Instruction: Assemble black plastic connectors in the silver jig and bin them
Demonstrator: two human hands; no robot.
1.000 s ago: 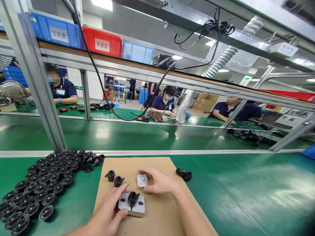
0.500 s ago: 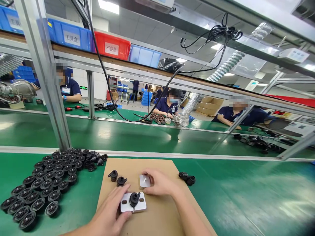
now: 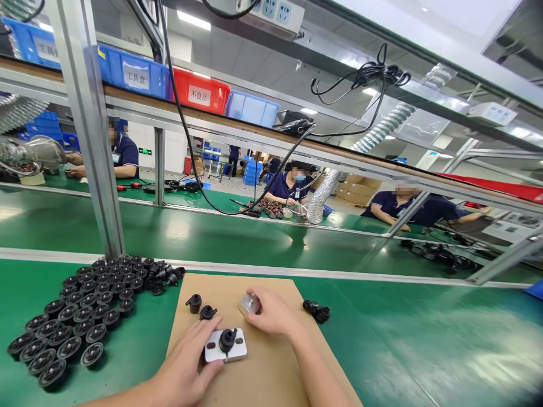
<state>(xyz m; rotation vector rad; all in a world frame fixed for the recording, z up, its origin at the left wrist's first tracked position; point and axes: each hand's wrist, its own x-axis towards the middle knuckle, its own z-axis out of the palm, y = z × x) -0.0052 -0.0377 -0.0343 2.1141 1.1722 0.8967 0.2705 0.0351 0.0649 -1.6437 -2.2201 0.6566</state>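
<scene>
Grey metal plate (image 3: 226, 346) sits low centre of frame on the brown cardboard sheet (image 3: 271, 373), long axis running left-right, with a black plastic part (image 3: 227, 339) standing upright on its middle. Left hand (image 3: 186, 367) comes in from lower left and grips the plate's left end, thumb on the near edge, fingers on top. Up and right of it, just beside, right hand (image 3: 271, 312) pinches a smaller metal block (image 3: 250, 304), tilted off the sheet, fingers closed on its right side. So the block lies up-right of the plate, right hand nearer to it, left hand nearer to the plate. Two loose black parts (image 3: 201, 307) stand on the sheet just left of the block. Further out: a dense batch of black round parts (image 3: 80, 316) on the green bench (image 3: 424, 339) at left, one more black piece (image 3: 317, 311) off the sheet's right edge. Other people work across the line, upper frame.
</scene>
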